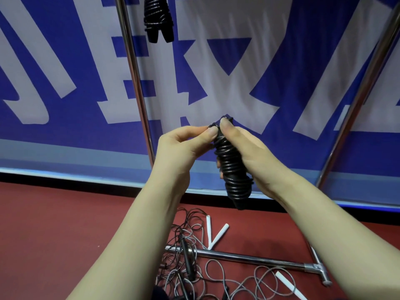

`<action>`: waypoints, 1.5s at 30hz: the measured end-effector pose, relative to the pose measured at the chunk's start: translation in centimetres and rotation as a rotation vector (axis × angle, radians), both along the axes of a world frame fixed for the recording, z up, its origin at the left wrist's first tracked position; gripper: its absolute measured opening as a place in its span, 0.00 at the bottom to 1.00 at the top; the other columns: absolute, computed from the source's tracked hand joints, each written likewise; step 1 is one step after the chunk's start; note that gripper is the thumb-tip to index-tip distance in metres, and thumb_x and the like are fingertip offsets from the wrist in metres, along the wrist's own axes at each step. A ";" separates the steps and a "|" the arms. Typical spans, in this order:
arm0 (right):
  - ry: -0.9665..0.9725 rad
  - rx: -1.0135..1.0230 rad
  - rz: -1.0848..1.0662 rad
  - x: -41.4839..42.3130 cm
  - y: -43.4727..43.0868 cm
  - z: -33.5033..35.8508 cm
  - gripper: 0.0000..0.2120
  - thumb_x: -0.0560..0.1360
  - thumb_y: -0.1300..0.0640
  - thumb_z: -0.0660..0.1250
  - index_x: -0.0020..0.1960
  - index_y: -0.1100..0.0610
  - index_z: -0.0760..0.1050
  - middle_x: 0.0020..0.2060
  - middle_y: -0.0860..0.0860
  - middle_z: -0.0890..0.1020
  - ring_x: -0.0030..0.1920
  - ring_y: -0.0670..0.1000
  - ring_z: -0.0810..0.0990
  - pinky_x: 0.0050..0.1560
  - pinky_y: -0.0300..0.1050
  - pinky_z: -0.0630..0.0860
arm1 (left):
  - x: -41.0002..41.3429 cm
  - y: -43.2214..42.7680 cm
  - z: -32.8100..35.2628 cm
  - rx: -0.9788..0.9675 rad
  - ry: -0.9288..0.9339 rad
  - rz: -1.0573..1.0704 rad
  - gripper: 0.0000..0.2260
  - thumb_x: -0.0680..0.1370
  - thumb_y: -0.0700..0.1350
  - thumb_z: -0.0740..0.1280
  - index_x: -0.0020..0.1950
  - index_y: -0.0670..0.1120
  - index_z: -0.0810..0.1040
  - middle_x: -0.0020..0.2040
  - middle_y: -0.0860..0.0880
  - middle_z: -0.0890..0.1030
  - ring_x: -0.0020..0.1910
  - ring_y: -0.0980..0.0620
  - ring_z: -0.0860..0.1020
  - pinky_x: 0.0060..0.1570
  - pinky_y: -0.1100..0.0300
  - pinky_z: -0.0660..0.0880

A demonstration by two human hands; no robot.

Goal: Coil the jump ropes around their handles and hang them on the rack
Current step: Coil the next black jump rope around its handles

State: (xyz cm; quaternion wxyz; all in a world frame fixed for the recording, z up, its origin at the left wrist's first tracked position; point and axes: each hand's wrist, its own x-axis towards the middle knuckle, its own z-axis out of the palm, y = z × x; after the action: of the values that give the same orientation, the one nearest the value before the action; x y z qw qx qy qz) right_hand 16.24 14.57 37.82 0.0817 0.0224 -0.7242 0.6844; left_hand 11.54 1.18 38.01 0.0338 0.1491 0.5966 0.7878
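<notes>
Backed by smooth blue banner (65,131) with broad white lettering; matte red floor (54,224) beneath. Held mid-air at centre: black jump rope bundle (231,167), thin glossy cord wound in tight rings round tapered handles. Gripped round the body by right hand (249,152), thumb pressed at top. Pinched at upper end by left hand (179,148), thumb against forefinger. Hung at top between polished chrome rack tubes (133,72): second coiled black bundle (158,18). Strewn on floor across chrome base bar (259,259): loose cord tangle (188,265), black and grey, with slim white handles (219,236).
</notes>
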 end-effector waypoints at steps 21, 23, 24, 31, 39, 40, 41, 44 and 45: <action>0.090 -0.133 -0.423 -1.8 1.0 -1.6 0.17 0.78 0.41 0.65 0.44 0.56 0.75 0.34 0.55 0.75 0.25 0.53 0.72 0.25 0.42 0.72 | 1.0 0.5 0.0 0.041 -0.089 -0.328 0.11 0.78 0.42 0.65 0.36 0.49 0.72 0.55 0.44 0.80 0.66 0.50 0.76 0.66 0.39 0.68; 0.084 -0.091 -0.454 -1.9 1.3 -2.0 0.17 0.78 0.41 0.64 0.43 0.55 0.75 0.35 0.56 0.75 0.26 0.54 0.72 0.24 0.42 0.71 | 1.2 0.7 0.0 -0.004 -0.075 -0.340 0.10 0.74 0.45 0.68 0.35 0.49 0.69 0.52 0.47 0.76 0.67 0.50 0.74 0.66 0.41 0.68; 0.078 -0.075 -0.466 -2.0 1.4 -2.2 0.17 0.78 0.41 0.64 0.43 0.55 0.75 0.35 0.55 0.75 0.27 0.54 0.73 0.24 0.42 0.71 | 1.3 0.8 0.0 -0.017 -0.075 -0.351 0.09 0.71 0.47 0.69 0.35 0.50 0.69 0.52 0.47 0.75 0.68 0.50 0.73 0.66 0.41 0.67; 0.085 0.009 -0.457 -2.1 2.1 -2.6 0.16 0.77 0.38 0.63 0.42 0.50 0.76 0.33 0.51 0.76 0.31 0.55 0.76 0.32 0.47 0.74 | 0.9 0.4 -0.4 0.112 -0.169 -0.436 0.06 0.68 0.46 0.69 0.32 0.51 0.75 0.51 0.45 0.77 0.65 0.51 0.76 0.65 0.34 0.65; -0.123 0.045 -0.134 -1.5 2.4 -3.6 0.21 0.75 0.35 0.64 0.60 0.49 0.72 0.51 0.48 0.80 0.50 0.52 0.82 0.55 0.53 0.79 | -1.1 0.0 -1.1 0.084 -0.100 -0.146 0.01 0.78 0.41 0.68 0.47 0.45 0.77 0.49 0.47 0.80 0.51 0.49 0.81 0.53 0.52 0.81; -0.149 0.042 -0.091 -1.4 2.6 -3.9 0.19 0.75 0.38 0.66 0.60 0.48 0.73 0.54 0.48 0.80 0.55 0.53 0.81 0.61 0.57 0.77 | -1.2 -0.1 -1.2 0.052 -0.073 -0.087 0.01 0.79 0.41 0.69 0.48 0.45 0.78 0.47 0.47 0.81 0.46 0.50 0.82 0.49 0.55 0.81; -0.168 0.055 -0.048 -1.2 2.6 -4.0 0.16 0.76 0.43 0.68 0.60 0.50 0.74 0.55 0.50 0.81 0.57 0.55 0.81 0.63 0.59 0.75 | -1.2 -0.2 -1.3 0.035 -0.060 -0.054 0.00 0.78 0.40 0.69 0.48 0.44 0.79 0.44 0.47 0.81 0.42 0.51 0.81 0.46 0.57 0.82; -0.208 0.094 0.084 -0.6 3.0 -3.9 0.18 0.74 0.53 0.73 0.62 0.51 0.75 0.58 0.52 0.82 0.59 0.55 0.81 0.63 0.57 0.76 | -1.2 -0.2 -1.5 -0.086 -0.002 -0.042 0.01 0.78 0.36 0.69 0.47 0.40 0.80 0.38 0.46 0.77 0.32 0.53 0.78 0.41 0.58 0.82; -0.211 0.097 0.128 -0.4 3.0 -3.7 0.19 0.73 0.54 0.73 0.63 0.51 0.76 0.58 0.51 0.83 0.59 0.53 0.81 0.63 0.56 0.75 | -1.1 -0.2 -1.5 -0.140 0.036 -0.045 0.01 0.78 0.36 0.69 0.47 0.39 0.80 0.38 0.46 0.77 0.31 0.54 0.78 0.41 0.58 0.82</action>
State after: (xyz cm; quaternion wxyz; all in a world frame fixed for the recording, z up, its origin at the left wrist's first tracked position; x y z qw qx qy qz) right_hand 15.88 17.60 34.15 -0.0400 0.0003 -0.7581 0.6509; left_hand 10.42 0.99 36.51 0.0512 0.1737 0.6471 0.7406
